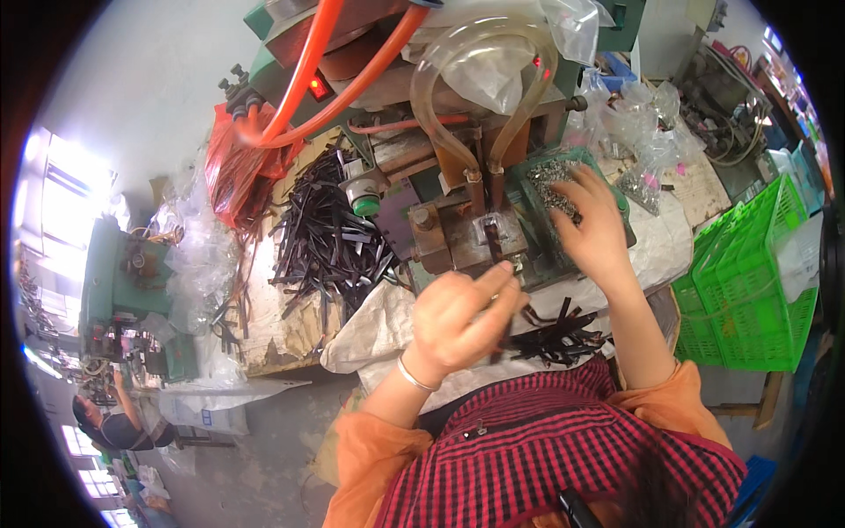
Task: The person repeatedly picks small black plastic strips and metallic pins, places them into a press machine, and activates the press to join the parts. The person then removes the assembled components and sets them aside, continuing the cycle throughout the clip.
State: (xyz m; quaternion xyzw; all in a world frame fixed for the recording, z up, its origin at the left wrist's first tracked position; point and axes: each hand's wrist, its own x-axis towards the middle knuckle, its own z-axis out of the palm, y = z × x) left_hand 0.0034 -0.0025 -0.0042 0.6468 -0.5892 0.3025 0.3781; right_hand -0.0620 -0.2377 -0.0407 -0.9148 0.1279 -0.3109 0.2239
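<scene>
My left hand is closed on a dark strip, pinched between thumb and fingers. The strip's far end lies at the small metal block on the press. To the right, my right hand has its fingers apart over a green tray of small metal pieces. Its fingertips are at the pieces, and I see nothing held in them. More dark strips lie in a bunch close to my apron, just right of my left hand.
A large heap of dark strips covers the bench on the left, beside a red plastic bag. Orange hoses and a clear looped tube hang over the press. At right stands a green crate. Another person sits far left.
</scene>
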